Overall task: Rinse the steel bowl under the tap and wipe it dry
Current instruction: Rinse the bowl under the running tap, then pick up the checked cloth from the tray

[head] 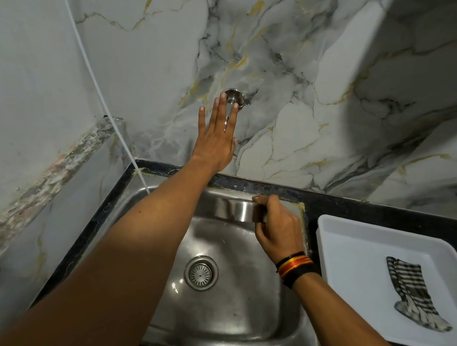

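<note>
The steel bowl (233, 209) is held tilted on its side over the far part of the sink (239, 307), directly below the tap. My right hand (278, 227) grips the bowl's right rim, and a banded thread sits on that wrist. My left hand (215, 141) reaches up the marble wall with its fingers flat and spread over the chrome tap (233, 96). The tap's lever shows between two of the fingers. No water is visible. A striped black-and-white cloth (411, 293) lies in a white tray.
The white tray (356, 227) stands on the black counter (358, 209) right of the sink. The drain (201, 273) is in the middle of the basin. A thin white tube (91, 76) runs down the left wall into the sink's far left corner.
</note>
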Action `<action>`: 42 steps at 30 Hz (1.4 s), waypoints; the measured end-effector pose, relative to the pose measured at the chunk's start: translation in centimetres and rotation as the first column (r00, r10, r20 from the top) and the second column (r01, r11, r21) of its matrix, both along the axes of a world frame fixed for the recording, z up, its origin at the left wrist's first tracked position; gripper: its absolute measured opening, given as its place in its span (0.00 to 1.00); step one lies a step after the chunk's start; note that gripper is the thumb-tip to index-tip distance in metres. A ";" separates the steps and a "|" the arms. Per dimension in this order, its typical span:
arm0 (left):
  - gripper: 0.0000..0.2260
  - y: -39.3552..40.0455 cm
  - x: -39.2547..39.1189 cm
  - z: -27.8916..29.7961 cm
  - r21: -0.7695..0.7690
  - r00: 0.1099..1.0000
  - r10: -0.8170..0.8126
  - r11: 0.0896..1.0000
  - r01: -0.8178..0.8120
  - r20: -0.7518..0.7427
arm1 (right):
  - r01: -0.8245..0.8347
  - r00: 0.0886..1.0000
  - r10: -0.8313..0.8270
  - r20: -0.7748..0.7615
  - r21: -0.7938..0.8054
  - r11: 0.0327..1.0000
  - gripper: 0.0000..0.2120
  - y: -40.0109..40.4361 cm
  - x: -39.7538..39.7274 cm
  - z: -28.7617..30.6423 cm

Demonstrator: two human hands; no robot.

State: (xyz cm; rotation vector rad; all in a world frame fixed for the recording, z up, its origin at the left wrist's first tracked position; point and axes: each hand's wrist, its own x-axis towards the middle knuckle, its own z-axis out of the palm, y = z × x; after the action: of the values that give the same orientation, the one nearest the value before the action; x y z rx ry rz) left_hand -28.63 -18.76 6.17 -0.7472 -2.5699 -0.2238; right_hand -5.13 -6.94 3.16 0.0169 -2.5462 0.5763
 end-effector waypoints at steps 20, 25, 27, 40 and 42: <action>0.37 -0.5 0.9 1.5 -0.111 0.991 0.029 0.994 -0.014 0.133 | 0.373 0.928 -0.273 0.255 -0.588 0.718 0.07 -1.1 -0.2 1.1; 0.32 -2.5 3.1 1.1 -0.095 0.984 -0.132 0.985 0.144 0.123 | 0.487 0.870 -0.035 0.491 -0.849 0.203 0.05 0.5 -0.2 3.1; 0.29 -3.0 4.2 0.8 -0.023 0.963 -0.224 0.973 0.230 0.152 | 0.504 0.859 -0.010 0.511 -0.844 0.182 0.07 0.9 0.1 3.4; 0.27 -1.1 12.8 -0.5 0.555 0.586 -0.449 0.832 -0.002 0.674 | 0.492 0.871 -0.057 0.489 -0.860 0.139 0.12 2.0 1.3 3.4; 0.23 -0.6 13.1 -1.0 0.572 0.574 -0.446 0.819 -0.048 0.687 | 0.491 0.871 -0.064 0.487 -0.858 0.151 0.13 2.5 1.5 2.8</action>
State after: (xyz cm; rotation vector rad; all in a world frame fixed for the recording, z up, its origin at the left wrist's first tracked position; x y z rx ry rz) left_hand -15.51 -19.38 5.20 -0.8404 -2.9195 -1.6626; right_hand -3.63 -4.43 6.01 -1.1152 -1.8236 2.0871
